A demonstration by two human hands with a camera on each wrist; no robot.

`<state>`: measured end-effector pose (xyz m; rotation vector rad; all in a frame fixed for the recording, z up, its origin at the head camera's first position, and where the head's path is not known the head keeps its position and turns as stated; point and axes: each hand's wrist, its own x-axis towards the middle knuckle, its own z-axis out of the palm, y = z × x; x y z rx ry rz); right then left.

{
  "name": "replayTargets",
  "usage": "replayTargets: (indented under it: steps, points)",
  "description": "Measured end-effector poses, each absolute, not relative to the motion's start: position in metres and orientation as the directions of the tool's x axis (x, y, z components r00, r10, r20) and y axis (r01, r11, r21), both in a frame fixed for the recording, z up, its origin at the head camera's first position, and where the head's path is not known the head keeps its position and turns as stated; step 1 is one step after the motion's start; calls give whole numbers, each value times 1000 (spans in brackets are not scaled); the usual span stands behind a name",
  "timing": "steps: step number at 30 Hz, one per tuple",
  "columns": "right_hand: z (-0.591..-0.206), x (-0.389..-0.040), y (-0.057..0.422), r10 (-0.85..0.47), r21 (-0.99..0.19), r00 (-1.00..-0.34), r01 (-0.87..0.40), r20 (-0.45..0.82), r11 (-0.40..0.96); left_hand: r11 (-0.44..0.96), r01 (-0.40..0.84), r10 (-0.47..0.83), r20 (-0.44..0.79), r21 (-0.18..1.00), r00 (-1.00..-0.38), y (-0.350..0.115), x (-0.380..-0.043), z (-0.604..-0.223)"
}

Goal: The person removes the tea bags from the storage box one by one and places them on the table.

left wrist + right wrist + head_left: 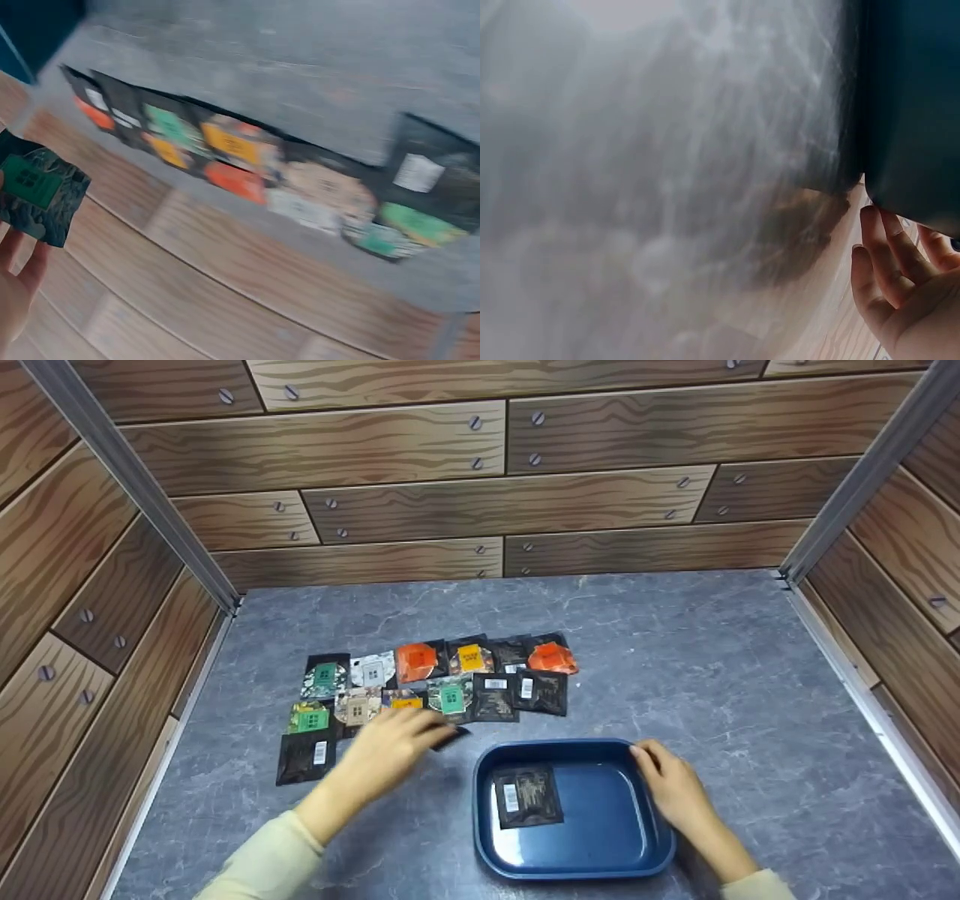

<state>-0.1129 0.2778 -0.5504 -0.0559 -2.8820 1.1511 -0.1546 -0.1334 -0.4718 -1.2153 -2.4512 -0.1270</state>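
My left hand [386, 746] pinches a small dark sachet [45, 191] with a green label, held up off the table just in front of the rows of sachets. In the head view only a dark edge of it shows past the fingers. A blue rectangular tray [600, 817] stands to the right of that hand. Inside the tray, toward its left side, lies one black sachet [529, 796] with a white barcode sticker. My right hand [675, 787] grips the tray's far right corner; its fingers [885, 255] rest against the outer wall in the right wrist view.
Several sachets lie in two rows behind the tray, among them an orange-labelled one [553, 658], a green-labelled one [451, 697] and a black barcoded one [541, 692]. Another black sachet [306, 756] lies at the front left. Wood-patterned walls [495, 510] enclose the grey marbled table [720, 660].
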Motion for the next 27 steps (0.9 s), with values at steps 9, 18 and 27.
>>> replayTargets:
  steps: [9, 18, 27]
  points:
    - [-550, -113, 276, 47, -687, -999, 17, 25, 726, 794, 608, 536, 459, 11, -708, -199, -171, -498]
    - [-549, -113, 277, 46, -688, -998, 9, 35, 726, 902, 432, 405, 340, 3, -848, -218, -167, -518]
    - [-550, -112, 277, 43, -686, -998, 5, 38, 727, 949, 313, 299, 211, 36, -931, -211, -158, -530]
